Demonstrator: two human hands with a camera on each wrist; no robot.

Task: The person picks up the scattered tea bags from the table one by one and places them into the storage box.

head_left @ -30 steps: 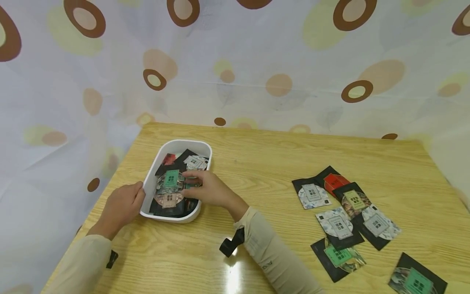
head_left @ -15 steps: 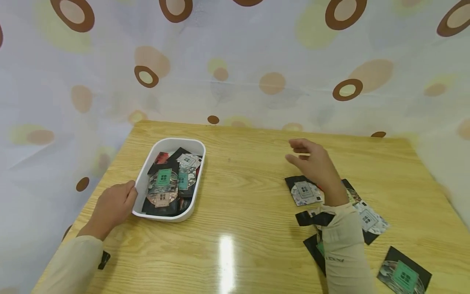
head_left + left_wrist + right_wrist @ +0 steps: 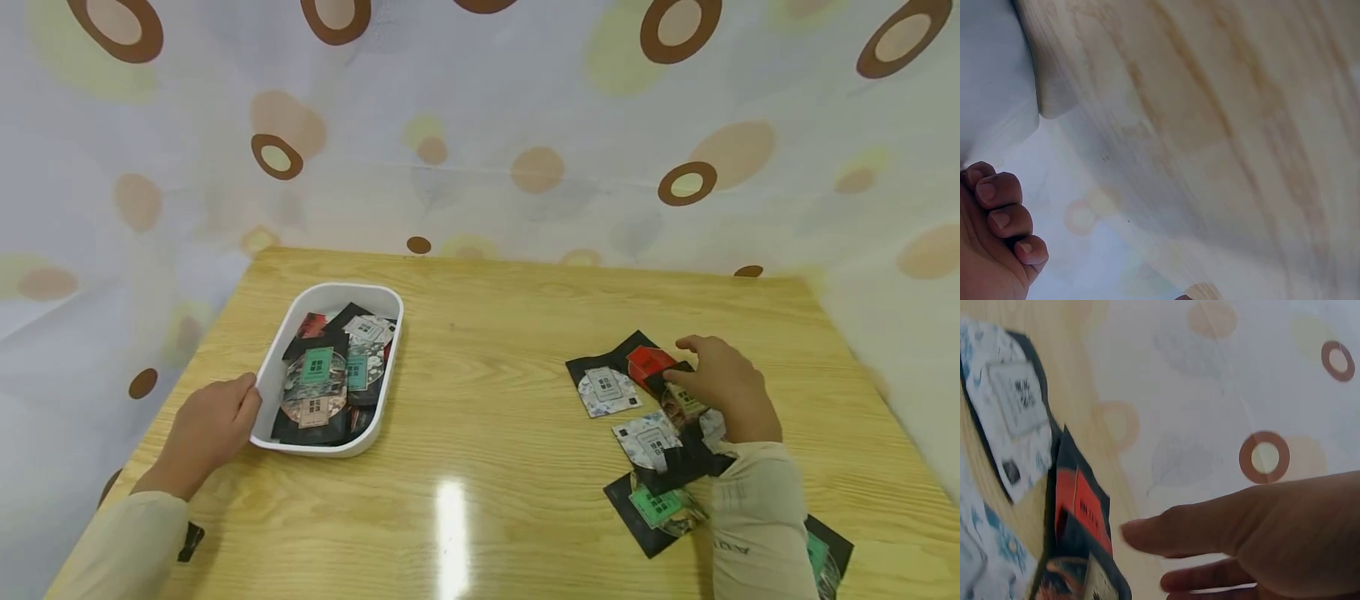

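My left hand (image 3: 206,425) holds the near left side of a white plastic bin (image 3: 330,452), thumb at its rim. In the left wrist view, the curled fingers (image 3: 1007,190) lie against the bin's outer wall (image 3: 997,75). Inside the bin are several flat black sachets (image 3: 315,375) with printed labels. My right hand (image 3: 727,383) hovers over a loose group of sachets on the right, its thumb and fingers apart. Under its fingertips is a yellow-labelled sachet (image 3: 682,407), and beside that a red-labelled one (image 3: 648,364). The right wrist view shows the thumb (image 3: 1166,534) near the red-labelled sachet.
White floral sachets (image 3: 606,390) and a green-labelled sachet (image 3: 660,507) overlap others on the wooden table (image 3: 487,400). Another green-labelled sachet (image 3: 832,550) lies at the near right, partly behind the sleeve. A patterned cloth (image 3: 480,125) hangs behind the table.
My right hand has left the bin and moved right, then come down over the loose sachets. My left hand keeps its hold on the bin. The head view has shifted slightly right.
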